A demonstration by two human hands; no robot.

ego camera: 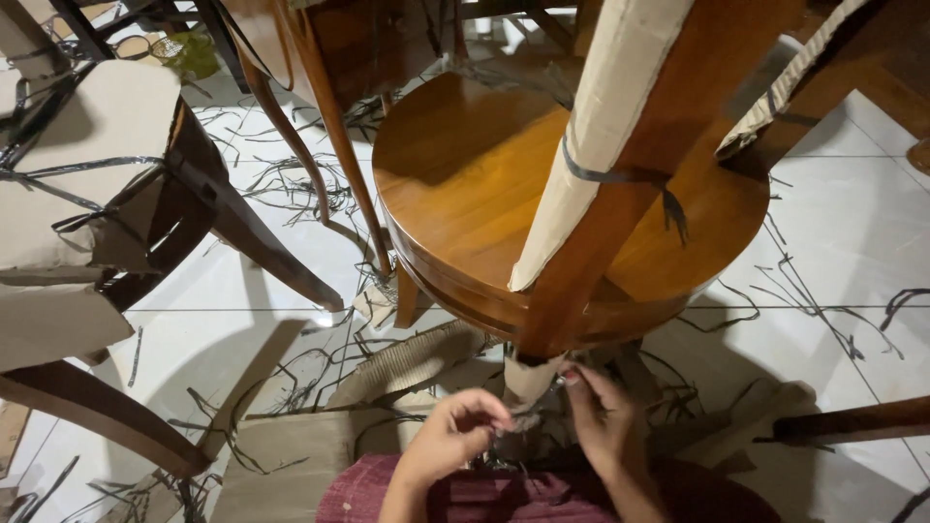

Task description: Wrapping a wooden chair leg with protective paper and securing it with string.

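Note:
A round wooden stool or small table (465,165) lies upturned, its curved legs rising toward the camera. One leg (620,165) is half covered by a strip of cardboard (591,136) tied with a dark plastic strap (620,176). At the foot of this leg, my left hand (455,436) pinches a bit of cardboard and strap between thumb and fingers. My right hand (601,421) grips the same bundle of wrapping (528,387) from the right side. Both hands meet just below the tabletop's rim, over my maroon-clad lap (504,494).
Another cardboard-wrapped piece of furniture (87,194) with dark straps stands at left. Cut black straps (291,184) and cardboard scraps (407,363) litter the white tiled floor (852,223). More wooden legs (320,107) rise at the back; a dark wooden rail (852,421) lies at right.

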